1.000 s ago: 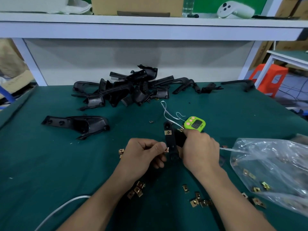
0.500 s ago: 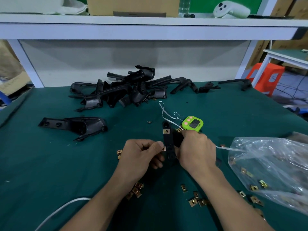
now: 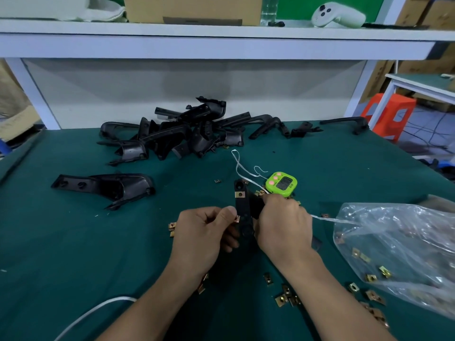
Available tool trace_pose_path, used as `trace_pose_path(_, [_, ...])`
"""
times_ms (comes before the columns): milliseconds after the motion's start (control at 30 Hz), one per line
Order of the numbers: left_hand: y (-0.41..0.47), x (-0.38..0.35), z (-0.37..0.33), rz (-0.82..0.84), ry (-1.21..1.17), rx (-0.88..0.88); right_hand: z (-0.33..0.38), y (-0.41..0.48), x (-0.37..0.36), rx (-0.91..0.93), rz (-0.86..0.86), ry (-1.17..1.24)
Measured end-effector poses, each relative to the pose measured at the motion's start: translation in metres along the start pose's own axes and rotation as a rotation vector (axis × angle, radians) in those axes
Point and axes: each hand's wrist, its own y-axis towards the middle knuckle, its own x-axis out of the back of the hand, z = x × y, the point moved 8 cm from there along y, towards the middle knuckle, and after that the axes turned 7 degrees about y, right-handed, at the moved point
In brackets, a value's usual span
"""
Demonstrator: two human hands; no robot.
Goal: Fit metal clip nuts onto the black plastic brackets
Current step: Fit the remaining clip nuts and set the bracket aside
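Near us, loose nuts (image 3: 285, 295) dot the green mat (image 3: 73, 242), with a clear bag (image 3: 398, 247) at right. Our left hand (image 3: 206, 232) pinches a nut (image 3: 237, 219) against the bracket (image 3: 242, 207), which our right hand (image 3: 283, 225) grips. Beyond we see a green timer (image 3: 282, 184), its display unreadable, a bracket pile (image 3: 177, 134), and a white shelf (image 3: 221, 45) bearing a box (image 3: 192, 8).

Green table (image 3: 61, 242): lime timer (image 3: 281, 184) right of centre, display up; thin white string (image 3: 237, 163) looped just behind it. Clear bag (image 3: 398, 242) at right edge. White cable (image 3: 93, 312) at near-left. Shelf (image 3: 221, 35) above: cardboard box (image 3: 192, 8), white controller (image 3: 337, 14). Orange stool (image 3: 391, 114) beyond table, right.
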Motion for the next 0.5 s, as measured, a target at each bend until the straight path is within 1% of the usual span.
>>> trace_pose_path(133, [-0.004, 0.003, 0.004, -0.141, -0.075, 0.049, 0.002, 0.001, -0.002, 0.003, 0.017, -0.009])
trace_pose_path(267, [-0.007, 0.001, 0.008, -0.163, -0.076, 0.075, 0.003, 0.002, -0.002, 0.009, 0.021, -0.032])
trace_pose_path(333, [-0.010, -0.003, 0.005, -0.139, -0.024, 0.040, 0.003, 0.001, -0.002, 0.004, 0.032, -0.041])
trace_pose_path(433, [-0.013, -0.006, -0.004, -0.114, 0.143, -0.043, 0.003, 0.000, -0.003, 0.011, 0.052, -0.046])
trace_pose_path(500, [-0.014, -0.007, -0.008, -0.101, 0.211, -0.084, 0.004, -0.001, -0.003, 0.014, 0.048, -0.042])
